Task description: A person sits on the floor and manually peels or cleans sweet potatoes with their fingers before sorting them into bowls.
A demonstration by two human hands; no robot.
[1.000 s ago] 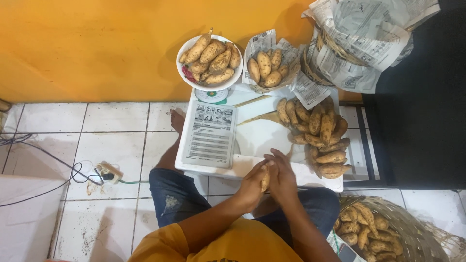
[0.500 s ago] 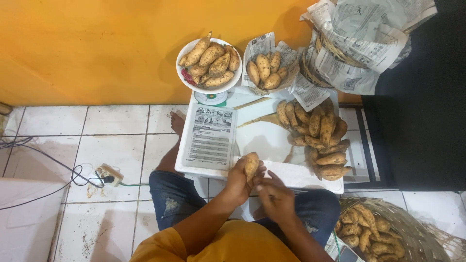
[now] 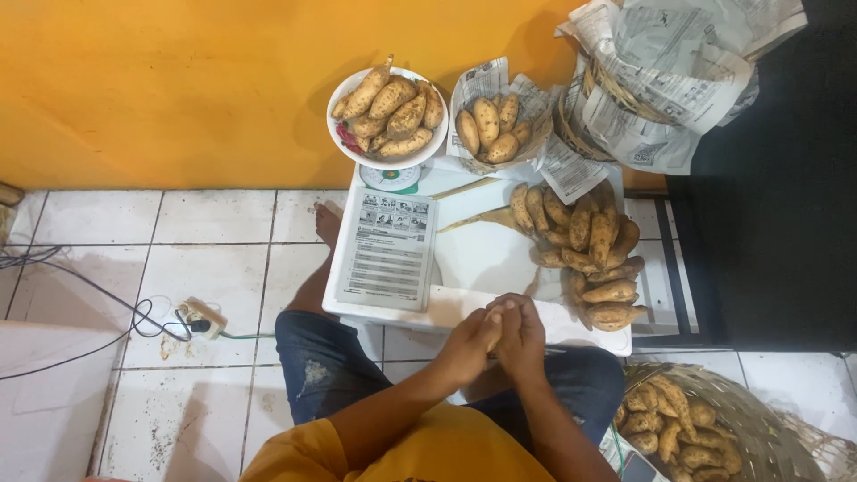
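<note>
Left of the low white tabletop (image 3: 482,259), on the pale tiled floor (image 3: 152,223), a white power strip (image 3: 201,317) lies with dark cables trailing away from it. On the tabletop's left half sits a printed paper sheet (image 3: 386,248), and beyond it, against the orange wall (image 3: 161,80), a round white scale bowl heaped with tan sweet potatoes (image 3: 386,116). At the tabletop's near edge, the left hand (image 3: 471,344) and right hand (image 3: 520,335) are pressed together, both closed around one small tan sweet potato (image 3: 494,332); only a sliver shows between the palms, its long axis running roughly away from the person toward the wall, though which end leads cannot be told. Bare white surface lies open just beyond the hands, in the tabletop's middle. Right of that gap a loose pile of long sweet potatoes (image 3: 589,254) crowds the tabletop's right edge. Behind it stands a newspaper-lined basket of sweet potatoes (image 3: 493,125), then a larger newspaper-lined wicker basket (image 3: 652,80). Below the tabletop's right corner, a woven basket of small sweet potatoes (image 3: 687,433) rests on the floor.
</note>
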